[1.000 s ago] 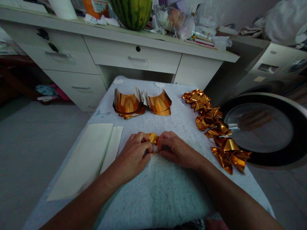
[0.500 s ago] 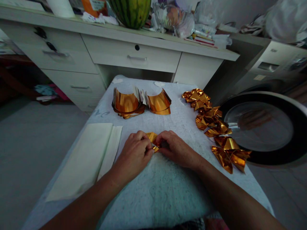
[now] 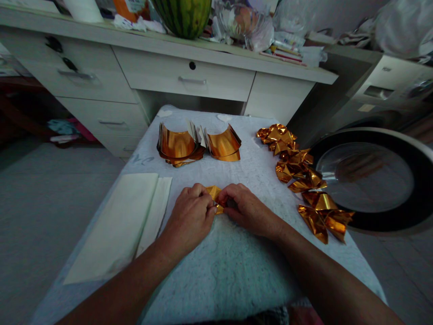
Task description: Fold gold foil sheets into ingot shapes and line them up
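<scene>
Between my hands is a small piece of gold foil paper [image 3: 214, 191], partly folded and largely covered by my fingers. My left hand [image 3: 193, 210] pinches its left side, fingers curled. From the other side my right hand [image 3: 245, 208] grips it between thumb and fingers. Beyond them lie curved stacks of gold foil sheets, one on the left [image 3: 177, 143] and one on the right [image 3: 223, 143]. A row of folded, crumpled-looking gold foil pieces [image 3: 297, 164] runs down the right side of the cloth.
Folded cream paper [image 3: 117, 221] lies on the left of the cloth-covered table [image 3: 216, 280]. Behind stands a white drawer desk [image 3: 155, 74] with a watermelon [image 3: 184, 16] and plastic bags on top. A washing machine's round door [image 3: 372, 180] hangs open close to the table's right edge.
My right fingertips have shifted slightly on the foil, and both hands stay in the same place. The view has tilted a tiny bit; the other things lie unchanged.
</scene>
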Tool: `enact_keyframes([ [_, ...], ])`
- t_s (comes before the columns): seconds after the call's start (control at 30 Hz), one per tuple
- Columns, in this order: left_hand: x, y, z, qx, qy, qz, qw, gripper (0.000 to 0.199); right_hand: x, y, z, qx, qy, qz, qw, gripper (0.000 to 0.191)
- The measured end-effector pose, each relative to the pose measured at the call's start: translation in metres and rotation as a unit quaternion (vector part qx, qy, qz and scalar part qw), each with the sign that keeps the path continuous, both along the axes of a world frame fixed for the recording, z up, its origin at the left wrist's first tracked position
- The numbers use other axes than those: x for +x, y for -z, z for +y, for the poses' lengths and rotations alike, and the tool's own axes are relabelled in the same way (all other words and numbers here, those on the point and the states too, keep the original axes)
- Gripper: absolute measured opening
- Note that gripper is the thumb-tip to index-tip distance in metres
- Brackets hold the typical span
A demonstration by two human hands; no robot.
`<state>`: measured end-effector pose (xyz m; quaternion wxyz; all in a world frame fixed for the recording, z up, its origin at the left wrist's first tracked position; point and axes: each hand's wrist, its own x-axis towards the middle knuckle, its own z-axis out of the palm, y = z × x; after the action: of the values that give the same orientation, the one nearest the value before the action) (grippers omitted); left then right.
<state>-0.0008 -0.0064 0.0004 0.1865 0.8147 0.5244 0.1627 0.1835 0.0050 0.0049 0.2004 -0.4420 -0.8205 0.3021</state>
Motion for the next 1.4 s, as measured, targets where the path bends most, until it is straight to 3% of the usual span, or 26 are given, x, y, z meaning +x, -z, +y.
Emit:
enact_keyframes([
  [0.33,-0.0014,0.004,0.0007,0.008,-0.003,-0.003,1.0,0.011,0.003,0.0013,0.0024,-0.017,0.001,0.034,0.999,0.028],
  [0.6,-0.0015,0.0028,0.0005,-0.004,-0.008,-0.001,1.0,0.011,-0.0007,0.0039,0.0024,-0.009,0.014,0.021,1.0,0.019],
  [1.4,-0.0017,0.0017,0.0011,0.0,-0.01,-0.008,1.0,0.011,-0.0053,0.0014,0.0006,0.011,0.002,-0.046,0.999,0.018],
])
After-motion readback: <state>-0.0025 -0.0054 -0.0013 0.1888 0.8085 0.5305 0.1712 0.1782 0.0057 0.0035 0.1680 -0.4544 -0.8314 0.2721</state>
